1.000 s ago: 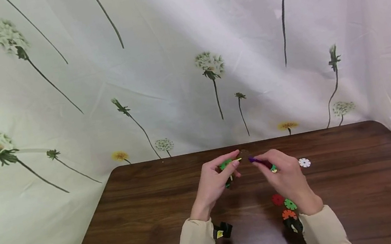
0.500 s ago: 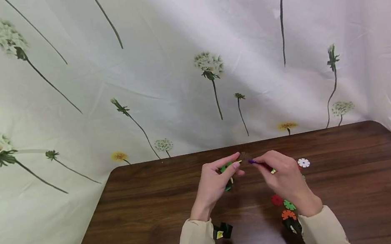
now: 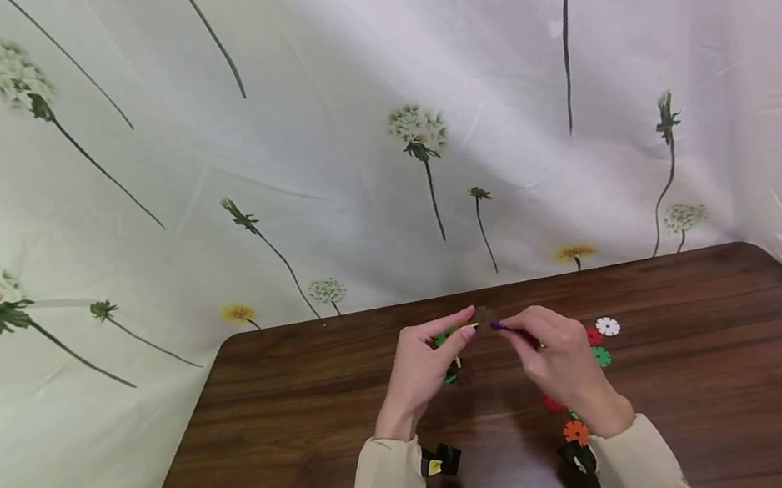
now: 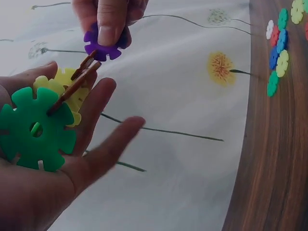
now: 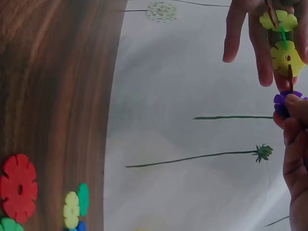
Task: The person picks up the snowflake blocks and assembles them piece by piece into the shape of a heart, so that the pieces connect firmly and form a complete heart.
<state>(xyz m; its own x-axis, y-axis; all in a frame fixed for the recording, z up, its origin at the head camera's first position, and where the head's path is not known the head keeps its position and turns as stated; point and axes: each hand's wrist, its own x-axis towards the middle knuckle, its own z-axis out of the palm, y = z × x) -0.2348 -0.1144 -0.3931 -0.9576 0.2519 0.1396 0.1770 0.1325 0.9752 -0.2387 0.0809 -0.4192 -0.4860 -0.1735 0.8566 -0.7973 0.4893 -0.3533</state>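
My left hand (image 3: 417,366) holds a joined cluster of slotted plastic snowflake discs. A green disc (image 4: 52,139) faces the left wrist camera, yellow discs (image 5: 281,57) sit behind it, and a brown disc (image 4: 73,89) stands edge-on. Between thumb and fingertips, my right hand (image 3: 566,348) pinches a purple disc (image 4: 109,52). Its rim meets the brown disc's edge in the left wrist view. Both hands are raised over the far part of the table, and fingers hide parts of the cluster.
On the wooden table (image 3: 297,427), loose discs lie to the right: a white one (image 3: 608,326), a green one (image 3: 601,356) and an orange one (image 3: 575,431). A large red disc (image 5: 19,187) shows in the right wrist view. Dandelion-print cloth (image 3: 348,158) hangs along the back edge.
Both hands have shifted slightly left, with the purple disc staying close to the brown one. Red and green discs on the table now show beyond my right hand.
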